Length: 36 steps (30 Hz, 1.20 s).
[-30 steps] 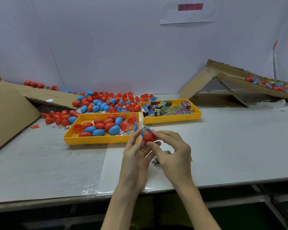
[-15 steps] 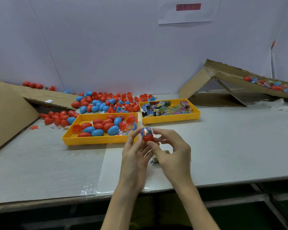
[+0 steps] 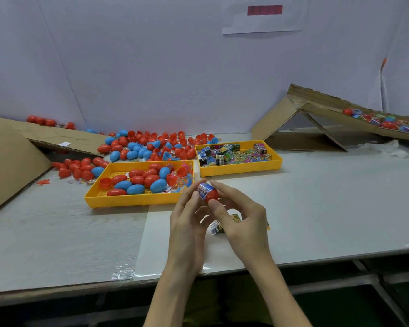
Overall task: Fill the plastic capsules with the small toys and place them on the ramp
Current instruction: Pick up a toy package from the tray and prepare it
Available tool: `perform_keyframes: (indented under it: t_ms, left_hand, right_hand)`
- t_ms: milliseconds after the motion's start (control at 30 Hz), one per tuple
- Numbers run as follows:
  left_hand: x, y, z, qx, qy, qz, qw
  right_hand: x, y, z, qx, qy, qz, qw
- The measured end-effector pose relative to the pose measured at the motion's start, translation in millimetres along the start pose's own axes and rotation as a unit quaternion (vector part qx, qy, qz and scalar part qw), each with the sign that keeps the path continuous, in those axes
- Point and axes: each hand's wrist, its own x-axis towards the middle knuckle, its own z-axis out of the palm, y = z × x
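The red capsule half (image 3: 212,196), a blue wrapped toy (image 3: 204,190) poking from its mouth, was pinched between both hands just off the near right corner of the yellow capsule tray (image 3: 128,200), above the worktop (image 3: 328,204). The left hand (image 3: 187,225) gripped its left side with the fingertips; the right hand (image 3: 242,223) held it with the thumb below and forefinger above. A second packet (image 3: 219,226) lay under the hands. Half a second earlier the toy end pointed up; now it leaned toward the tray, and the hands had stayed put.
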Motion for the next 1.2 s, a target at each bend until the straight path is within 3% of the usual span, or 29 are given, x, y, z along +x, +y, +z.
perform_keyframes:
  t_ms: [467,833,1200]
  left_hand:
    - [-1.0,1.5,1.5,0.003,0.0,0.0,1.0]
    - [-1.6,1.3,2.7,0.002,0.025,-0.001,1.0]
    - [-1.6,0.3,0.4,-0.003,-0.015,0.01,1.0]
  right_hand:
    - [2.5,3.1,-3.3,0.09,-0.007,0.065,0.994]
    - [2.3,4.8,-4.2,0.056,-0.022,0.066,0.996]
    - [2.3,5.1,-6.8,0.093,-0.024,0.067,0.993]
